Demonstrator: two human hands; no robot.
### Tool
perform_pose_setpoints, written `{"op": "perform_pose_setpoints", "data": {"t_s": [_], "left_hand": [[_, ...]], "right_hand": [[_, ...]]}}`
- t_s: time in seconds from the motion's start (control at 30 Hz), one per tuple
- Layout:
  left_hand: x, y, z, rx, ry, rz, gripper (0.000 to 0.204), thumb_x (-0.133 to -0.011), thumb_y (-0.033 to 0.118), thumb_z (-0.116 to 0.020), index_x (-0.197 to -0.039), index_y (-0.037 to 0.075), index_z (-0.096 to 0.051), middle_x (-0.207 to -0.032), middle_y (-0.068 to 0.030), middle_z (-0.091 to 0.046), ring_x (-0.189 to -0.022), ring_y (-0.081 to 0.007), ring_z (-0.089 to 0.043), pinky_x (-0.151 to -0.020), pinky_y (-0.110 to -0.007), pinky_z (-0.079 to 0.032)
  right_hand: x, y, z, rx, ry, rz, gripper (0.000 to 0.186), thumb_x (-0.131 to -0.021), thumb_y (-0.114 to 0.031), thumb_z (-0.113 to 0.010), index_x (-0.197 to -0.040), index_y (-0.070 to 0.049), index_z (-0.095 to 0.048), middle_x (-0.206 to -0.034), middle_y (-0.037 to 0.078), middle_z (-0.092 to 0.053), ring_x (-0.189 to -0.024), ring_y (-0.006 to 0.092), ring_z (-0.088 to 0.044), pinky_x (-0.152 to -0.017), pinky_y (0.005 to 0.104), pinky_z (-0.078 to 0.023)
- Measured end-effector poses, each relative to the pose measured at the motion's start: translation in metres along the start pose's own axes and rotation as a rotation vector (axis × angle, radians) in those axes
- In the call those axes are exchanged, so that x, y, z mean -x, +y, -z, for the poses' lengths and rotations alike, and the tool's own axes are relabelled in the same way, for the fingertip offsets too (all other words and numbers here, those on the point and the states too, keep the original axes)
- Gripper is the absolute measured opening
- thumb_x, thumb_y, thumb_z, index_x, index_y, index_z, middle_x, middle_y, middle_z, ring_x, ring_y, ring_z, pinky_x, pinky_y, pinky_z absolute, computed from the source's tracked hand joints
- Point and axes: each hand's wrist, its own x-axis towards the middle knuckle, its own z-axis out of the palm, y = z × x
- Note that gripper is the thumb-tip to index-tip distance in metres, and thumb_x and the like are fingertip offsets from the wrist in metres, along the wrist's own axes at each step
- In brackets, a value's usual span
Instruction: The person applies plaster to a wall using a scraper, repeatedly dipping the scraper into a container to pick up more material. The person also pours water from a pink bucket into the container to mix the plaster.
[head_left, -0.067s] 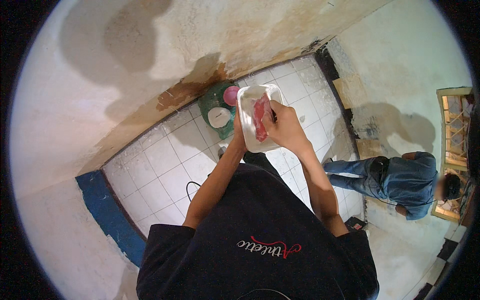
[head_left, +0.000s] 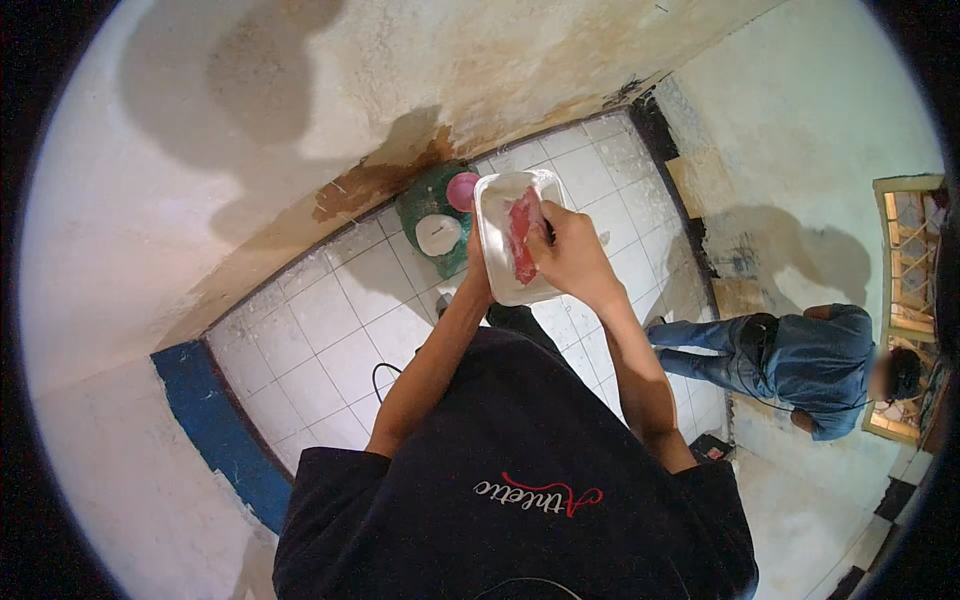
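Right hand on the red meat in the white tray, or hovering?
Touching. Head view: right hand fingers overlap the red meat in the white tray, no gap visible.

Both forearms reach up from the lower edge toward frame centre. Left hand (head_left: 478, 272) is mostly hidden, cupped with its fingers curled up from below. Right hand (head_left: 568, 252) is bent at the wrist, fingers pinched together.

One white tray (head_left: 497, 240) holding one red piece of meat (head_left: 522, 248). Two hands: left (head_left: 478, 272), right (head_left: 568, 255). One green bucket (head_left: 425, 205), one pink lid (head_left: 462, 190). One other person (head_left: 800, 365).
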Motion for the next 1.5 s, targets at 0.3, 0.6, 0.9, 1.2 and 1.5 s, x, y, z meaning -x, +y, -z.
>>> {"op": "perform_pose_setpoints", "data": {"t_s": [0.3,0.6,0.9,1.2,1.5], "left_hand": [[-0.003,0.0,-0.001,0.098,-0.001,-0.031,0.066,-0.097,0.058,-0.031,-0.137,0.007,-0.042,-0.131,-0.0133,-0.053,-0.116,-0.0278,-0.055,-0.102,-0.043,-0.044],[-0.009,-0.004,0.011,0.073,-0.02,-0.033,0.081,-0.091,0.067,-0.03,-0.145,0.007,-0.031,-0.145,-0.0138,-0.039,-0.13,-0.0333,-0.042,-0.106,-0.047,-0.038],[-0.001,-0.001,-0.006,-0.005,-0.081,-0.077,0.079,-0.093,0.063,-0.03,-0.147,0.006,-0.027,-0.148,-0.013,-0.035,-0.134,-0.0322,-0.038,-0.109,-0.047,-0.034],[-0.002,-0.001,0.002,0.052,-0.073,-0.007,0.078,-0.093,0.063,-0.03,-0.147,0.007,-0.027,-0.15,-0.0113,-0.033,-0.136,-0.0306,-0.035,-0.112,-0.047,-0.029],[0.0,-0.001,-0.005,0.109,-0.097,-0.085,0.066,-0.097,0.057,-0.03,-0.139,0.006,-0.04,-0.134,-0.015,-0.051,-0.12,-0.0294,-0.052,-0.104,-0.044,-0.041]], "right_hand": [[-0.002,0.008,0.0,-0.039,0.066,-0.009,0.013,-0.081,-0.007,-0.057,-0.08,0.005,-0.056,-0.062,0.022,-0.056,-0.052,0.0273,-0.056,-0.052,0.0372,-0.043],[-0.004,0.013,-0.001,-0.044,0.071,0.001,0.013,-0.081,-0.007,-0.055,-0.082,0.006,-0.058,-0.063,0.021,-0.056,-0.052,0.0242,-0.054,-0.052,0.0362,-0.043],[-0.003,0.006,0.004,-0.061,0.062,-0.002,0.012,-0.081,-0.006,-0.055,-0.079,0.006,-0.056,-0.06,0.019,-0.053,-0.05,0.0198,-0.048,-0.05,0.0349,-0.04],[-0.002,0.008,0.003,-0.063,0.073,0.017,0.012,-0.081,-0.006,-0.054,-0.078,0.006,-0.056,-0.058,0.017,-0.051,-0.051,0.016,-0.046,-0.049,0.034,-0.039],[-0.003,0.006,0.005,-0.044,0.07,0.026,0.013,-0.081,-0.007,-0.054,-0.081,0.006,-0.058,-0.062,0.021,-0.054,-0.052,0.0241,-0.051,-0.052,0.0363,-0.042]]}}
